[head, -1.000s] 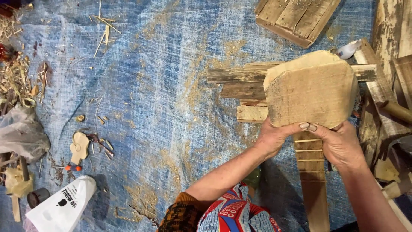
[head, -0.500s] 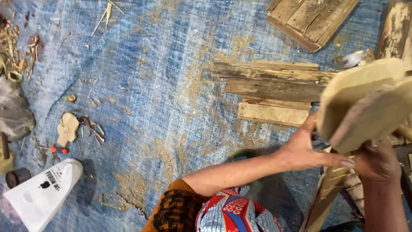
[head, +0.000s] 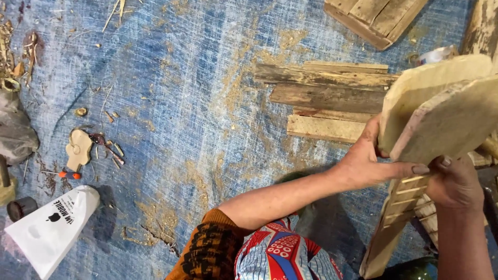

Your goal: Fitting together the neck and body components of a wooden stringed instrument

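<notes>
Along the left edge we see a white plastic bag (head: 49,228) lying on the blue tarp (head: 176,119), with a dark round cap (head: 21,207) just beside it and a small pale wooden cutout (head: 78,149) a little above, ringed by wood shavings. Sawdust streaks the tarp toward the middle. Further right, a stack of flat wooden slats (head: 324,96) lies on the tarp (about 4 of them, side by side), and a wooden pallet piece (head: 373,18) sits at the top edge, well apart from our hands. Our left hand (head: 371,163) comes next, its arm in an orange and black patterned sleeve (head: 207,254); its fingers are wrapped around the lower left edge of the wooden block (head: 441,111), holding it. That thick, pale slab is raised off the tarp and tilted at the right side of the view. Our right hand (head: 454,181) grips its underside, fingers curled against the wood. Below both hands a slatted wooden strip (head: 394,223) leans diagonally.
</notes>
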